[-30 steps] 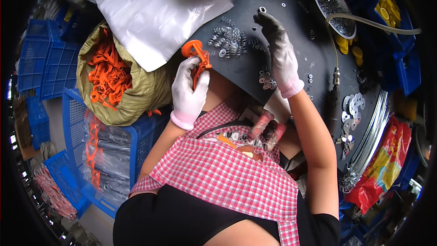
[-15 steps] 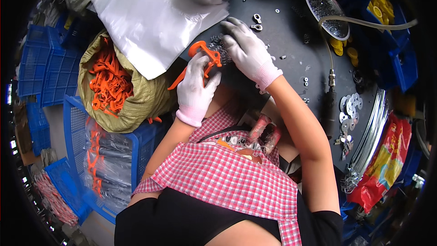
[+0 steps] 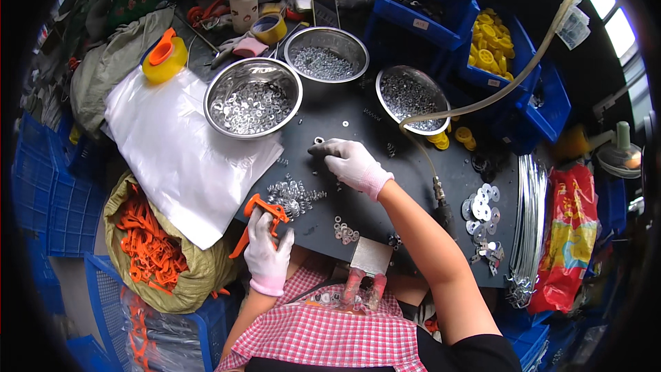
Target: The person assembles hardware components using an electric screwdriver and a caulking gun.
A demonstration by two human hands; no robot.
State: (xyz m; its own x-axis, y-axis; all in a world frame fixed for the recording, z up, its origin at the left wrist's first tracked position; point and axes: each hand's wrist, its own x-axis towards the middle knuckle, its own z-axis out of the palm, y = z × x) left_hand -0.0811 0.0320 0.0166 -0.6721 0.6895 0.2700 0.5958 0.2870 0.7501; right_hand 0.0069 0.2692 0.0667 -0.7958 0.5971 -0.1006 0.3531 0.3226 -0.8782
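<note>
My left hand (image 3: 267,256), in a white glove with a pink cuff, grips an orange plastic lever-shaped handle (image 3: 277,211) near the table's front edge. Beside that handle lies a loose pile of small metal springs (image 3: 296,196). Farther out, my gloved right hand (image 3: 357,168) reaches over the dark tabletop (image 3: 406,196), its grey-tipped fingers drawn together and pointing left. A small ringed metal piece (image 3: 318,140) shows just past those fingertips. Whatever is under or between them is hidden.
Steel bowls of small metal parts (image 3: 253,132) stand beyond my hands. White plastic sheets (image 3: 182,158) and a sack of orange handles (image 3: 227,272) lie left. A small metal block (image 3: 372,257) stands at the front edge. An air hose (image 3: 496,100) crosses the right; metal rods (image 3: 529,227) lie beyond.
The view has tilted up, bringing more of the table's far side into sight. My right hand has moved from the spring pile to the small metal pieces. The left still holds the orange handle.
</note>
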